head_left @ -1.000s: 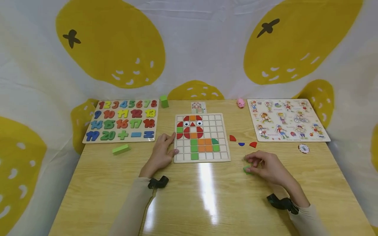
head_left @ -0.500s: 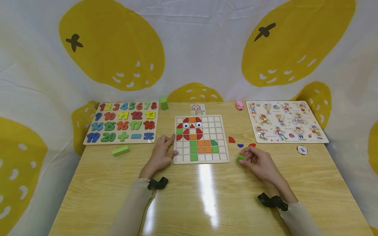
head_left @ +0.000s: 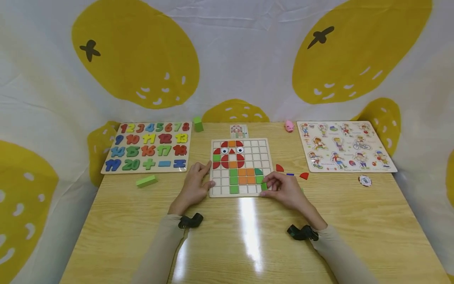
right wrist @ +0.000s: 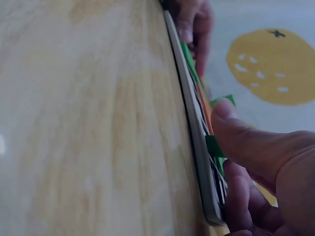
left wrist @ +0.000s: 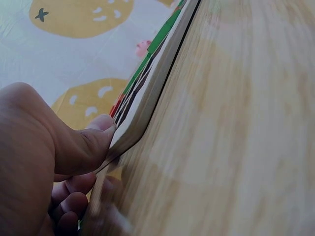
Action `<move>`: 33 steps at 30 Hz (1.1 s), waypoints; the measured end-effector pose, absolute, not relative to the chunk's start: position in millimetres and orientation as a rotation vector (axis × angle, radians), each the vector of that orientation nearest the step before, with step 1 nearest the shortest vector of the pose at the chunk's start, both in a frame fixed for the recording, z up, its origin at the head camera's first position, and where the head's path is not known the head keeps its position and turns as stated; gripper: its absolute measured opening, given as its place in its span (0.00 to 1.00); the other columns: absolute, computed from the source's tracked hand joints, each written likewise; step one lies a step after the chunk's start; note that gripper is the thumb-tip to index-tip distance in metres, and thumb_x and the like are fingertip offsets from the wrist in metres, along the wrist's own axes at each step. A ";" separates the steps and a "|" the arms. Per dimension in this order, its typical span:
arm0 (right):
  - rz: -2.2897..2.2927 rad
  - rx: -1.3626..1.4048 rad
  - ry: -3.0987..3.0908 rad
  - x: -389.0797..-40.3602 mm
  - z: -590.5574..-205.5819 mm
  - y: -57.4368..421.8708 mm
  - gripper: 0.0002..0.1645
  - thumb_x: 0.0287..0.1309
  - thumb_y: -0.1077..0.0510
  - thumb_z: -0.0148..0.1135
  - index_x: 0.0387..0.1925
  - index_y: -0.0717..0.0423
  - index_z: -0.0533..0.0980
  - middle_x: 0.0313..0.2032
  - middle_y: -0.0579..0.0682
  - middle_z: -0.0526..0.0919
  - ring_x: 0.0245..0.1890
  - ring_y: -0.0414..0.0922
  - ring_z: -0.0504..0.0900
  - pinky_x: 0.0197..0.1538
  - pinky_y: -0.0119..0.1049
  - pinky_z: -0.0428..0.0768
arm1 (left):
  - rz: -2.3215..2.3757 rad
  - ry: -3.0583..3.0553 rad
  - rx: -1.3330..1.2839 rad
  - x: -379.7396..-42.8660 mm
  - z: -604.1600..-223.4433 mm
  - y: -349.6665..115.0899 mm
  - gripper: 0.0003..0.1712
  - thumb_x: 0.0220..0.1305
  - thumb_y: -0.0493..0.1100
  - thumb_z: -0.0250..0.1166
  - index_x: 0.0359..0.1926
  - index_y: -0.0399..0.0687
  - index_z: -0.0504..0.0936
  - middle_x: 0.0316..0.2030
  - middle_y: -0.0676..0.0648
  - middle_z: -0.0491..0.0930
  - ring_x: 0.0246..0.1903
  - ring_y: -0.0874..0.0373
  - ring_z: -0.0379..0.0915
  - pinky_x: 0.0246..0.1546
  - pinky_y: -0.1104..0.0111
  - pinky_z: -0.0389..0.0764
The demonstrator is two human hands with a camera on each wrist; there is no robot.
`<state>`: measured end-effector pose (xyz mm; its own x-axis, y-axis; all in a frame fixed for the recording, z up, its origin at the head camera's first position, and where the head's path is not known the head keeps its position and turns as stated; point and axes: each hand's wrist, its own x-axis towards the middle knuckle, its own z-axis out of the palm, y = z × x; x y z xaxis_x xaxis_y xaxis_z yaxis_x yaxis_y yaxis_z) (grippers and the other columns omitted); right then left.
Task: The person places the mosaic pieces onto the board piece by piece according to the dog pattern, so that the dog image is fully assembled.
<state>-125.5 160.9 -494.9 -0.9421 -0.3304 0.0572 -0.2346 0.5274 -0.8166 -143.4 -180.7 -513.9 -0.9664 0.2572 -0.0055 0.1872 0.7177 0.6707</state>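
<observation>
A wooden grid board [head_left: 255,154] lies mid-table, with red, orange and green tiles and two eye pieces forming a figure. My left hand [head_left: 194,183] touches its left edge, thumb tip at the rim; the left wrist view shows that thumb [left wrist: 91,142] against the board's edge. My right hand [head_left: 285,190] pinches a green square tile [head_left: 264,186] over the lower right corner of the board. In the right wrist view this green tile [right wrist: 213,146] stands tilted by the thumb. A picture card [head_left: 238,131] lies behind the board.
Red quarter-round pieces [head_left: 304,176] and a blue piece [head_left: 290,174] lie right of the board. A number puzzle [head_left: 146,148] is at left, a figure puzzle [head_left: 347,146] at right. Green blocks [head_left: 146,181], a pink pig [head_left: 289,126] and a round chip [head_left: 365,181] surround them.
My right hand has picked up a green tile from the table right of the board and carried it left to the board's lower right corner. My left hand has stayed at the left edge.
</observation>
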 end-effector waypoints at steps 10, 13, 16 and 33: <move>-1.373 -0.515 2.741 -123.3 -494.5 154.0 0.23 0.37 0.52 0.84 0.38 0.52 0.84 0.29 0.45 0.83 0.24 0.40 0.76 0.27 0.29 0.74 | 1.096 2.825 0.376 -144.0 -511.1 -180.4 0.42 0.64 0.46 0.66 0.75 0.52 0.59 0.45 0.50 0.65 0.45 0.55 0.57 0.44 0.63 0.61; -1.356 -0.530 2.778 -122.4 -493.8 155.7 0.22 0.37 0.52 0.84 0.37 0.52 0.84 0.28 0.45 0.82 0.23 0.40 0.74 0.27 0.28 0.72 | 1.098 2.825 0.387 -144.1 -511.7 -180.0 0.42 0.64 0.46 0.66 0.75 0.52 0.59 0.45 0.50 0.65 0.45 0.55 0.57 0.44 0.63 0.61; -1.343 -0.534 2.787 -121.6 -493.8 157.7 0.17 0.41 0.54 0.82 0.36 0.50 0.85 0.28 0.43 0.81 0.23 0.39 0.73 0.27 0.28 0.70 | 1.107 2.822 0.391 -143.8 -511.9 -179.9 0.42 0.64 0.45 0.67 0.75 0.52 0.59 0.45 0.49 0.65 0.45 0.54 0.57 0.44 0.62 0.61; -1.012 -0.428 2.959 -173.8 -471.5 199.4 0.16 0.54 0.59 0.73 0.45 0.60 0.83 0.35 0.54 0.85 0.33 0.48 0.81 0.38 0.43 0.77 | 1.071 2.834 0.372 -142.8 -512.7 -181.2 0.42 0.65 0.46 0.66 0.76 0.52 0.59 0.45 0.49 0.65 0.45 0.55 0.58 0.44 0.63 0.62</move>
<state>-173.8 199.4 -471.5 -0.9632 -0.2494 0.1006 -0.2588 0.7577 -0.5992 -142.8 -181.2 -512.7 -0.9663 0.2573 0.0030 0.1950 0.7246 0.6610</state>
